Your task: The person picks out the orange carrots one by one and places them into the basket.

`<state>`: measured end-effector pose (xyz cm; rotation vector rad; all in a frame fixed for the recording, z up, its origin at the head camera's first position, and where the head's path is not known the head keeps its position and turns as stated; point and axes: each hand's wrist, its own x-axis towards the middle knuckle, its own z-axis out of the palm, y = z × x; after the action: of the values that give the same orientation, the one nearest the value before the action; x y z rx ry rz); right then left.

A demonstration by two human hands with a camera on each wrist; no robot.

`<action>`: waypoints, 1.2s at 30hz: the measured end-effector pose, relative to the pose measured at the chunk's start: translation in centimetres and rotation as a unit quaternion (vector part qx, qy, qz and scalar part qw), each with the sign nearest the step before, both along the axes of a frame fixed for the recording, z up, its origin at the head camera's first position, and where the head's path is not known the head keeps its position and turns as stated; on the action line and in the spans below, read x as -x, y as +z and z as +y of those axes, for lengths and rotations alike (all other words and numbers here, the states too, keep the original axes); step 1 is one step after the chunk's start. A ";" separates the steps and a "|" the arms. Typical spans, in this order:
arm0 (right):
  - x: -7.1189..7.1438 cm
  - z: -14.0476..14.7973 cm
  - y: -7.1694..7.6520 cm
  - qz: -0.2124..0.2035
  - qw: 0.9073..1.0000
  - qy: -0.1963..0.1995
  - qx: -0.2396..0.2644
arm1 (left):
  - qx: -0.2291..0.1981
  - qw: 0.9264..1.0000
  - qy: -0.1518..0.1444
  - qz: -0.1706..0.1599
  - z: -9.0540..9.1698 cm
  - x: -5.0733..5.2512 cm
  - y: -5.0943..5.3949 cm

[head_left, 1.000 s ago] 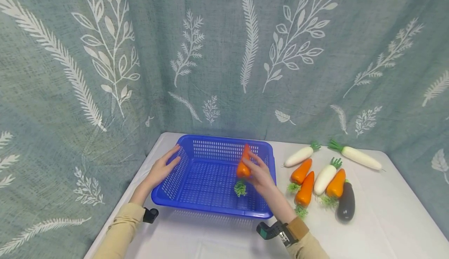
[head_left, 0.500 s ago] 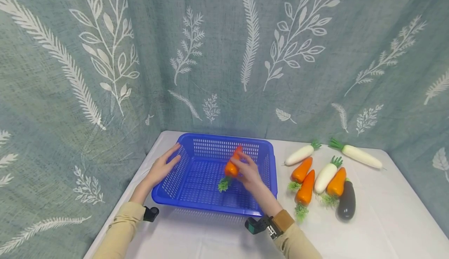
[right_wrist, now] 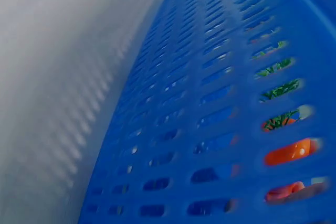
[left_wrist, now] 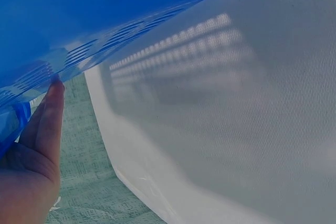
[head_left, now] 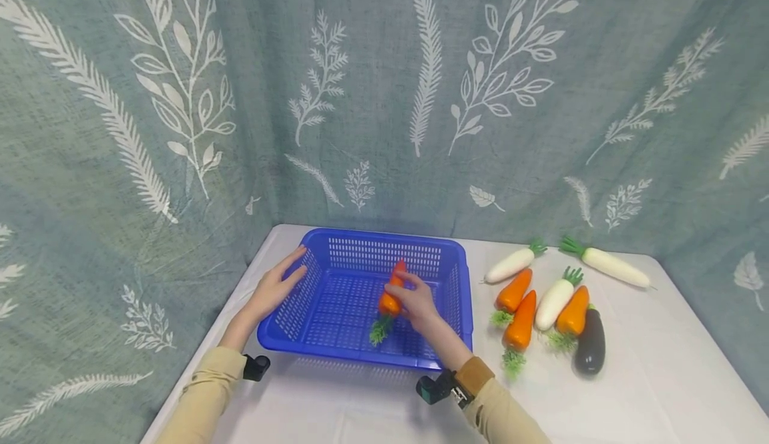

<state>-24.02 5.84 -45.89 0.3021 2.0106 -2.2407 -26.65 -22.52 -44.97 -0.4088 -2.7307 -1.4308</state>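
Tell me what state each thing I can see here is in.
Blue basket: open side up, on the table.
Left hand: touching the basket's left side.
Held carrot: slanted, tip toward the curtain.
Right hand: gripping that carrot.
Three other carrots: lying on the table.
Three white radishes: lying on the table.
Eggplant: lying on its side.
Curtain: hanging behind the table.

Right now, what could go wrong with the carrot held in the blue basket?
The carrot might roll when the right hand lets go, since bare floor lies around it in the blue basket. Its leafy top could snag on the slotted floor. The left hand, touching the basket's side, might nudge the basket.
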 end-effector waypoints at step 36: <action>-0.3 -0.6 -0.5 -0.073 0.986 0.028 -0.149 | -0.008 1.000 -0.004 0.002 0.1 0.0 0.0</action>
<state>-23.75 5.29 -46.38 0.4177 2.2396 -1.8254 -26.67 -22.45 -44.92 -0.4206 -2.7159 -1.4501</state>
